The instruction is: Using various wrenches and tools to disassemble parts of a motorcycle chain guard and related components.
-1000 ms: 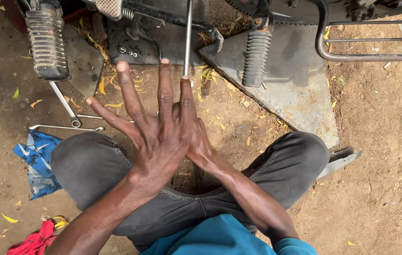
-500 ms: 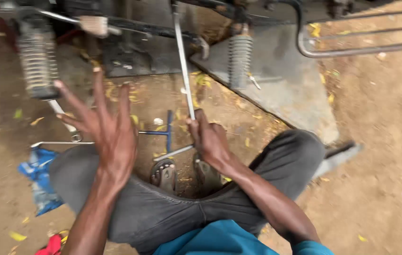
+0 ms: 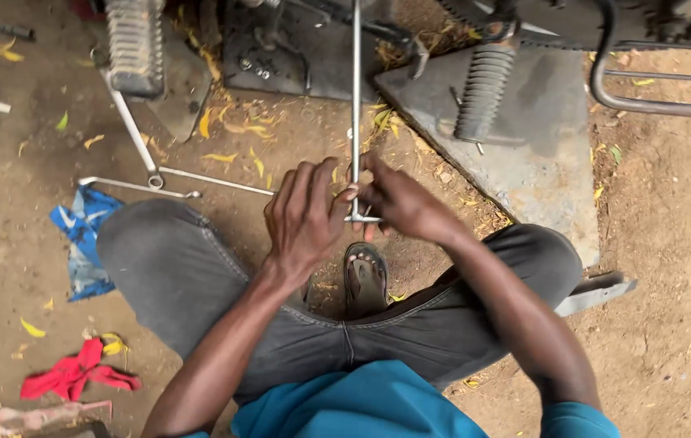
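Steel rod [image 3: 355, 105] stands upright beside the sandal [image 3: 365, 276]; the left hand [image 3: 305, 219] and right hand [image 3: 398, 203] pinch its lower end together. Fitting the small cross-piece there seems to be the step in hand, calling next for steady, fine fingertip turning.

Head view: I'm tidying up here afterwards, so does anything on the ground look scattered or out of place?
Yes. Wrenches lie loose in the dirt, a blue rag and a red rag lie crumpled left of the knee, and yellow leaves litter the ground.

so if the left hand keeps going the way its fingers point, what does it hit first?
The left hand points up and right, fingertips already at the thin metal rod, so it probably meets the rod first. The right hand grips the rod's lower end. Depth is unclear.
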